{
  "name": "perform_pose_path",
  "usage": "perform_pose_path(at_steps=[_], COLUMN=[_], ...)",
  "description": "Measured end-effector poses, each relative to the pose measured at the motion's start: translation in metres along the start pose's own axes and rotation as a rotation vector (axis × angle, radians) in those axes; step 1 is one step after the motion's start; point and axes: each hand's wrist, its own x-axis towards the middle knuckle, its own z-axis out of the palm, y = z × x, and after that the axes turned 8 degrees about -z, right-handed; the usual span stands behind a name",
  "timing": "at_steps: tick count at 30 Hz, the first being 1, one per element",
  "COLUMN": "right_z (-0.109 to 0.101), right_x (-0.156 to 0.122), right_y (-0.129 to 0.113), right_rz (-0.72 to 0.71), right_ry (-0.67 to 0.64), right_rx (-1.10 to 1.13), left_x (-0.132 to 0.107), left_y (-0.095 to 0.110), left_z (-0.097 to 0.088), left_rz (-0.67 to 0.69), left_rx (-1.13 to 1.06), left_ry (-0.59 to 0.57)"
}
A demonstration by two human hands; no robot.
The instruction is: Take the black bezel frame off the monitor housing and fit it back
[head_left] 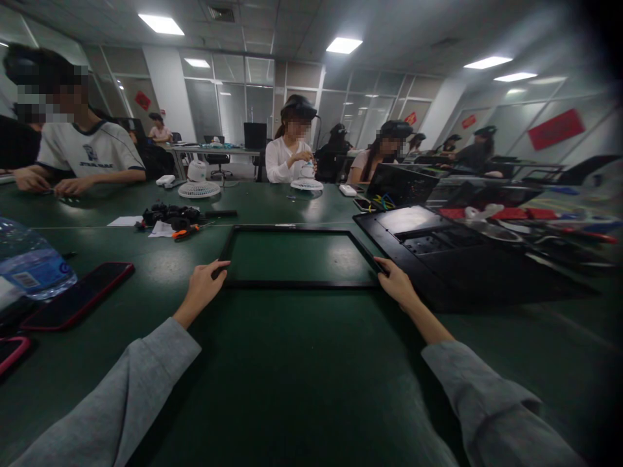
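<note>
A thin black rectangular frame (296,283) lies flat on the green table (292,363) in front of me. My left hand (205,283) grips its near left corner, thumb on top of the bar. At the near right corner my right hand (396,280) is closed on the frame's edge. Both arms wear grey sleeves.
A black monitor shell (438,259) lies right of the frame. At left are a water bottle (29,259) and a red-cased phone (78,295). Black parts and an orange-handled tool (185,231) lie behind, plus small white fans (198,188). Other people sit across the table.
</note>
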Motion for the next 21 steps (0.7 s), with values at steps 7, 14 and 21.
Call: perform_pose_path(at_steps=[7,14,21], right_z=[-0.003,-0.035,-0.098], right_x=[0.0,0.002,-0.018], right_y=[-0.013,-0.02,-0.002], right_rz=[-0.013,-0.121,0.376], right_ry=[0.054,0.344,0.811], right_rx=[-0.037,-0.218,-0.272], left_x=[-0.012,-0.02,-0.017], left_y=[0.02,0.03,0.025], left_z=[-0.005,-0.011,-0.011], left_rz=[0.055,0.293,0.321], left_rx=[0.045,0.163,0.116], left_ry=[0.0,-0.292,-0.245])
